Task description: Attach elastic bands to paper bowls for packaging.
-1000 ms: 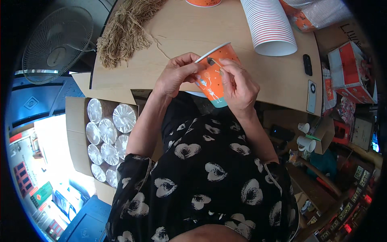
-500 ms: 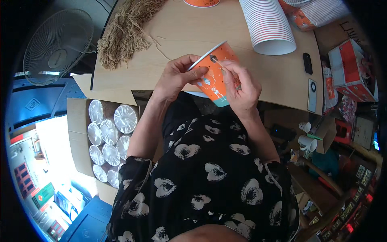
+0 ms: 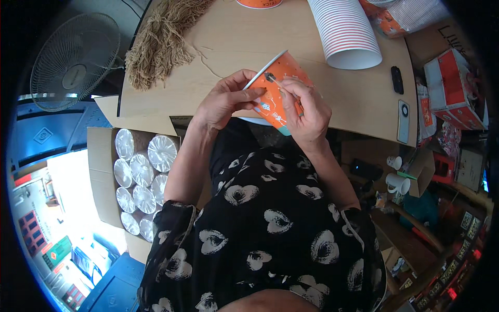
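An orange paper cup point(image 3: 266, 104) with a white rim and a teal base is held tilted above the table's near edge. My left hand point(image 3: 221, 100) is closed on it by the rim, thumb on the printed outside; the fingers inside are partly hidden. Close to the rim is a dark round spot, possibly a hole. My right hand point(image 3: 307, 112) pinches a thin pale strand point(image 3: 277, 82) that runs to this spot. It looks like cord, though its far end is too small to make out. A bundle of tan twine point(image 3: 163, 41) lies at the far left.
A nested stack of white cups point(image 3: 351, 39) lies on the table's right side, near a black object point(image 3: 397, 80) and a grey-white device point(image 3: 403, 121). Another orange cup point(image 3: 260, 3) is at the far edge. Left stand a fan point(image 3: 75, 62) and a carton of wrapped rolls point(image 3: 101, 177).
The cup and my right hand have shifted slightly left and away from me. My left hand keeps its hold, and the pinch on the strand continues.
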A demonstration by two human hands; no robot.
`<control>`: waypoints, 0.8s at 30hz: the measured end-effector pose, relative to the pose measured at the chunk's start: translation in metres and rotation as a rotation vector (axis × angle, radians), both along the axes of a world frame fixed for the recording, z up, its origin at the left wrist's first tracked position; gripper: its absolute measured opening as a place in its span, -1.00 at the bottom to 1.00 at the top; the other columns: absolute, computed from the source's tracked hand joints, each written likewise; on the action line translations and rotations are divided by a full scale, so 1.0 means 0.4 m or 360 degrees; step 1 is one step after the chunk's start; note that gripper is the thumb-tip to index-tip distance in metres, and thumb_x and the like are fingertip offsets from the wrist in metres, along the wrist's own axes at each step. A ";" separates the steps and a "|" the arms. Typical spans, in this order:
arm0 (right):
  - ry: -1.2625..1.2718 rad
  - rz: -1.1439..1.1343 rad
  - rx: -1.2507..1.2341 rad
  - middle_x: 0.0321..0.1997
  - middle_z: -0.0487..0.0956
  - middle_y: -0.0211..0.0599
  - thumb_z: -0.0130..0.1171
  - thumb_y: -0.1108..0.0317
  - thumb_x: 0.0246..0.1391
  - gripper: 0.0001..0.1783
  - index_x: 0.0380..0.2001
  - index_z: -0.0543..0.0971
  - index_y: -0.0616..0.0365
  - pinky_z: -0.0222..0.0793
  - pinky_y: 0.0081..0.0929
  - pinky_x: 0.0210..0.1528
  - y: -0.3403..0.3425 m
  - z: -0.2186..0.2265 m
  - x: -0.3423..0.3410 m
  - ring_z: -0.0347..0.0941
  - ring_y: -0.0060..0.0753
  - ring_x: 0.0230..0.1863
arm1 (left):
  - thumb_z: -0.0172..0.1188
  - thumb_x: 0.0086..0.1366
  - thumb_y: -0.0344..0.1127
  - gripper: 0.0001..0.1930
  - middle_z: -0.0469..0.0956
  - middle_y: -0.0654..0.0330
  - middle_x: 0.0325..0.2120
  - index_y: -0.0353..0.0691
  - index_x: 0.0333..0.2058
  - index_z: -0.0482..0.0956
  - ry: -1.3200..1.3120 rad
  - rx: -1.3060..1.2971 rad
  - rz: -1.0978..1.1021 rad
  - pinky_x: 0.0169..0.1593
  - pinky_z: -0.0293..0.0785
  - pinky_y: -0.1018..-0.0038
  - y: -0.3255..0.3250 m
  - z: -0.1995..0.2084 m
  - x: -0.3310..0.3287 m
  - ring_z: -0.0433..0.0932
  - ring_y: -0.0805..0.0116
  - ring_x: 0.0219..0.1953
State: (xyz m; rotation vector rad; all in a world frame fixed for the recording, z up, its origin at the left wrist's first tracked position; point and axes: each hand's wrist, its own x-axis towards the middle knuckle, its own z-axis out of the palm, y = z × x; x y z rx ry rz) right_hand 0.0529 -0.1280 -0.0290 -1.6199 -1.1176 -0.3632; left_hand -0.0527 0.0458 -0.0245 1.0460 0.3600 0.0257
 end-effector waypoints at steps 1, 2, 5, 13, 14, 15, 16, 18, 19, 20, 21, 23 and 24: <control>-0.0013 0.0005 -0.0005 -0.26 0.69 -0.16 0.29 0.61 0.05 -0.82 -0.25 0.58 0.26 0.60 -0.32 -0.11 0.000 0.001 -0.002 0.68 -0.13 -0.17 | 0.34 0.30 -0.30 -0.80 0.64 0.36 -0.32 -0.16 -0.13 0.60 0.0033 -0.0013 0.0036 -0.28 0.54 0.72 -0.002 0.003 -0.001 0.59 0.64 -0.39; -0.0012 0.0007 -0.0006 -0.26 0.69 -0.16 0.29 0.61 0.05 -0.82 -0.25 0.58 0.26 0.60 -0.32 -0.11 0.001 0.002 -0.005 0.68 -0.13 -0.17 | 0.34 0.31 -0.26 -0.81 0.64 0.37 -0.34 -0.15 -0.16 0.61 0.0067 -0.0027 0.0073 -0.31 0.53 0.72 -0.004 0.004 -0.001 0.58 0.65 -0.42; -0.0076 0.0016 -0.0001 -0.27 0.68 -0.17 0.30 0.62 0.04 -0.83 -0.26 0.58 0.27 0.60 -0.32 -0.11 0.003 0.001 -0.008 0.68 -0.12 -0.17 | 0.32 0.32 -0.20 -0.83 0.62 0.40 -0.43 -0.15 -0.24 0.64 0.0140 0.0129 0.0119 -0.38 0.49 0.72 -0.009 -0.006 0.009 0.54 0.66 -0.48; -0.0137 0.0021 0.0043 -0.27 0.67 -0.16 0.31 0.63 0.01 -0.82 -0.28 0.58 0.28 0.61 -0.29 -0.09 0.011 -0.013 -0.011 0.68 -0.10 -0.18 | 0.29 0.28 -0.29 -0.91 0.62 0.39 -0.48 -0.14 -0.31 0.65 0.0159 0.0113 0.0208 -0.40 0.44 0.72 -0.012 -0.014 0.004 0.53 0.66 -0.49; -0.0135 0.0022 0.0043 -0.27 0.67 -0.16 0.31 0.63 0.01 -0.82 -0.28 0.58 0.28 0.61 -0.29 -0.09 0.011 -0.013 -0.011 0.68 -0.10 -0.18 | 0.27 0.26 -0.33 -0.93 0.62 0.38 -0.48 -0.15 -0.31 0.65 0.0116 0.0098 0.0221 -0.39 0.44 0.71 -0.012 -0.015 0.002 0.53 0.66 -0.49; -0.0132 0.0007 0.0031 -0.27 0.67 -0.16 0.31 0.63 0.01 -0.82 -0.28 0.58 0.28 0.61 -0.29 -0.09 0.011 -0.013 -0.011 0.68 -0.10 -0.17 | 0.27 0.26 -0.33 -0.93 0.62 0.38 -0.48 -0.15 -0.31 0.65 0.0118 0.0098 0.0222 -0.39 0.44 0.71 -0.012 -0.015 0.002 0.53 0.66 -0.49; -0.0131 -0.0009 0.0018 -0.27 0.67 -0.16 0.31 0.63 0.01 -0.82 -0.27 0.57 0.27 0.61 -0.29 -0.09 0.012 -0.013 -0.010 0.68 -0.10 -0.17 | 0.26 0.25 -0.35 -0.93 0.63 0.37 -0.48 -0.16 -0.31 0.65 0.0115 0.0093 0.0232 -0.38 0.45 0.71 -0.013 -0.014 0.002 0.54 0.65 -0.48; -0.0115 0.0004 0.0014 -0.27 0.67 -0.16 0.31 0.63 0.02 -0.81 -0.27 0.57 0.27 0.61 -0.29 -0.09 0.012 -0.013 -0.011 0.68 -0.10 -0.16 | 0.25 0.24 -0.38 -0.93 0.63 0.36 -0.48 -0.17 -0.31 0.65 0.0112 0.0087 0.0243 -0.37 0.47 0.70 -0.010 -0.018 0.002 0.54 0.64 -0.48; -0.0099 0.0015 0.0009 -0.27 0.67 -0.16 0.30 0.63 0.02 -0.81 -0.26 0.57 0.27 0.61 -0.28 -0.08 0.011 -0.013 -0.011 0.68 -0.10 -0.16 | 0.24 0.24 -0.38 -0.91 0.64 0.35 -0.45 -0.17 -0.28 0.64 0.0108 0.0073 0.0218 -0.35 0.48 0.69 -0.008 -0.024 0.002 0.55 0.63 -0.46; -0.0099 0.0013 0.0009 -0.27 0.67 -0.16 0.30 0.63 0.02 -0.81 -0.26 0.57 0.27 0.61 -0.28 -0.08 0.011 -0.014 -0.009 0.68 -0.10 -0.16 | 0.23 0.25 -0.39 -0.89 0.65 0.34 -0.42 -0.17 -0.25 0.64 0.0104 0.0060 0.0194 -0.32 0.50 0.67 -0.005 -0.027 0.001 0.57 0.62 -0.44; -0.0114 0.0005 0.0010 -0.26 0.67 -0.16 0.30 0.63 0.02 -0.81 -0.26 0.57 0.27 0.61 -0.28 -0.08 0.012 -0.014 -0.007 0.68 -0.10 -0.16 | 0.23 0.25 -0.39 -0.89 0.65 0.34 -0.42 -0.17 -0.25 0.64 0.0104 0.0059 0.0191 -0.32 0.50 0.67 -0.005 -0.028 0.000 0.57 0.62 -0.44; -0.0127 -0.0004 0.0012 -0.26 0.67 -0.16 0.30 0.63 0.02 -0.80 -0.25 0.57 0.27 0.60 -0.28 -0.08 0.012 -0.013 -0.005 0.68 -0.10 -0.15 | 0.20 0.25 -0.42 -0.84 0.66 0.32 -0.35 -0.18 -0.18 0.62 0.0049 -0.0030 0.0184 -0.26 0.51 0.64 -0.002 -0.027 -0.004 0.59 0.59 -0.37; -0.0112 0.0001 0.0011 -0.26 0.67 -0.16 0.30 0.63 0.03 -0.81 -0.25 0.56 0.27 0.60 -0.28 -0.08 0.012 -0.012 -0.004 0.67 -0.10 -0.16 | 0.20 0.25 -0.42 -0.84 0.66 0.32 -0.35 -0.18 -0.18 0.62 0.0049 -0.0029 0.0182 -0.26 0.51 0.64 0.001 -0.028 -0.005 0.59 0.59 -0.37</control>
